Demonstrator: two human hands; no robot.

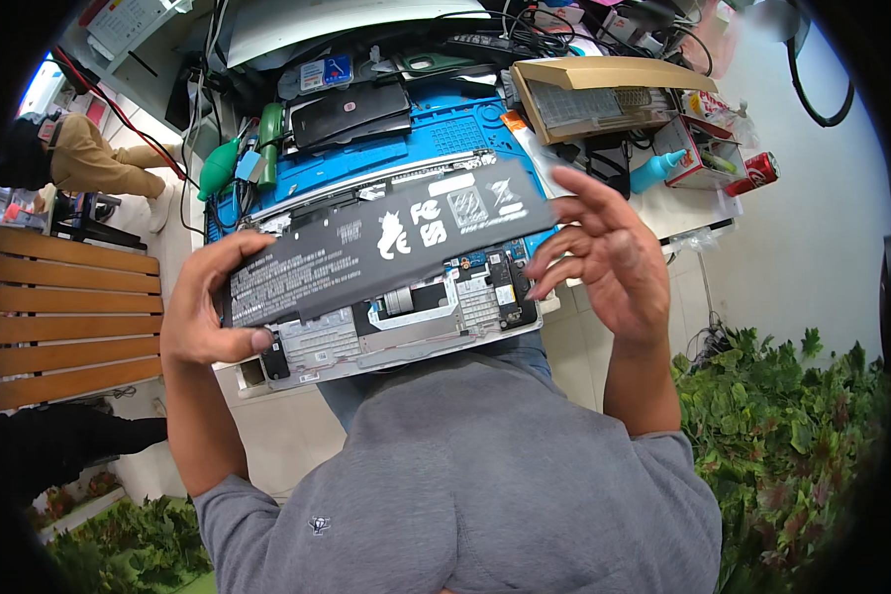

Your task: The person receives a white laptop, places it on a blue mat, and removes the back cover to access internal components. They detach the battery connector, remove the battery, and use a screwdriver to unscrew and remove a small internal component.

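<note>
Holding one long black battery over one opened laptop.
Left hand clamped around its left end; right hand open, fingertips touching the right end. Bench's right edge: one red can, one box of small items.

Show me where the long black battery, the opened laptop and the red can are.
long black battery (386,243), head view, middle of its label face
opened laptop (406,317), head view, exposed inner parts
red can (757,173), head view, its side
</note>
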